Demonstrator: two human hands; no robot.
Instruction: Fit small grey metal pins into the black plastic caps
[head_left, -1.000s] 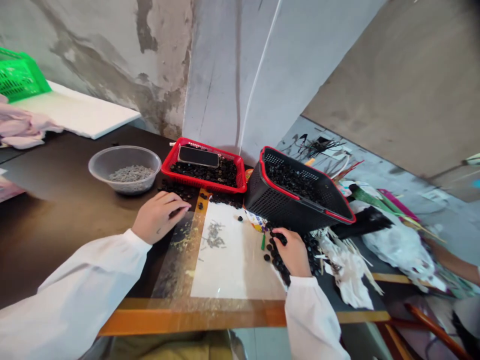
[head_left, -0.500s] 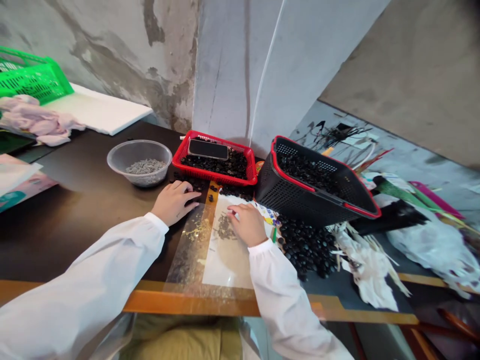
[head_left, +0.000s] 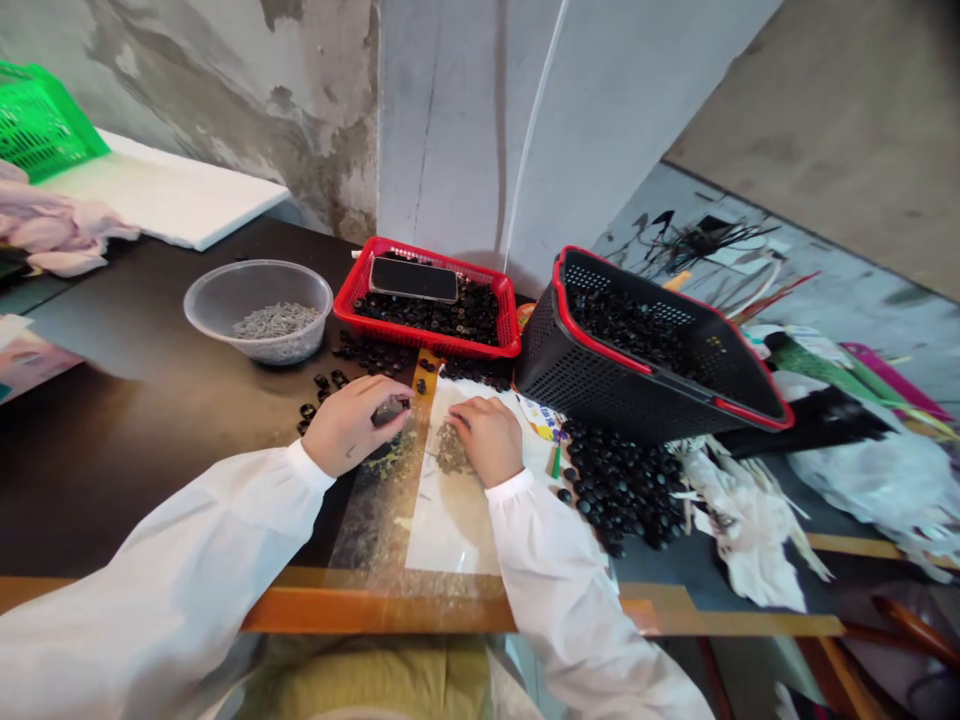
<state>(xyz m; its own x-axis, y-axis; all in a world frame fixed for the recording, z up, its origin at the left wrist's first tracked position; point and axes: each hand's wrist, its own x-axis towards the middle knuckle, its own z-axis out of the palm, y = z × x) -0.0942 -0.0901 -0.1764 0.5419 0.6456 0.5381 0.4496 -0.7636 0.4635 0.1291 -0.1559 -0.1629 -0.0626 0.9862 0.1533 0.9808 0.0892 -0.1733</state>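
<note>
My left hand (head_left: 352, 425) pinches a small black round part (head_left: 405, 403) between thumb and fingertips, above the left edge of a clear sheet. My right hand (head_left: 489, 437) is closed at the fingertips over a small pile of grey-brown pins (head_left: 450, 450) on white paper (head_left: 442, 520); whatever it grips is too small to name. Behind my hands, a red basket (head_left: 427, 345) holds black parts and a phone (head_left: 414, 279). Loose black parts (head_left: 375, 354) lie between my left hand and the basket.
A clear bowl (head_left: 259, 290) of grey screws stands at the back left. At the right are a black basket (head_left: 600, 385) with a red rim, a heap of black caps (head_left: 630, 485) and white cloth scraps (head_left: 750, 530). A white foam board (head_left: 172, 195) lies far left.
My left hand's fingers have closed from a spread pose onto a black part. My right hand stays over the pins. The view has shifted slightly.
</note>
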